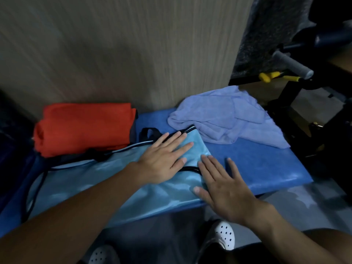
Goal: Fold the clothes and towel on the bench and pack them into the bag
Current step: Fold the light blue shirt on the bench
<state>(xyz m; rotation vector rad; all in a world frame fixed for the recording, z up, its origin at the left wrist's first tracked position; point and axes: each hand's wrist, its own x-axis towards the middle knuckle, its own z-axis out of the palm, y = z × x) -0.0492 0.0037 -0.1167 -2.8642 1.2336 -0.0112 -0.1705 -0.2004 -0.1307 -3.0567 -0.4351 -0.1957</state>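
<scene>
White perforated clogs [225,234] show at the bottom of my feed, on a grey floor just below the bench edge. Above them both bare forearms reach forward.

On the right hand [222,189] I see the fingers straight and a little spread, palm down and gripping nothing. Its thumb and inner fingers lie on the light-blue garment [95,181], while the outer fingers lie over the bare blue bench [257,162]. The left hand [162,161] is just beyond it and to the left, also flat. Its fingers are straight and slightly fanned, pressing on a folded-over corner of the same garment. A thin black cord [190,169] runs between the two hands.

That shiny garment is spread along the front of the bench, from the left end to about the middle. Black-and-white trim [182,132] runs along its far edge, touching the left fingertips.

Behind it on the left sits an orange folded bundle [83,126] with a dark grey side and black straps [148,133] beside it. I cannot tell whether this is a garment or the bag. At the far right of the bench a lavender towel [228,119] lies crumpled and unfolded, its near edge overlapping the garment's corner.

Further back stands a wood-grain wall panel [133,54]. To its right is a black frame with a grey handle [291,63] and yellow grips [266,77].
</scene>
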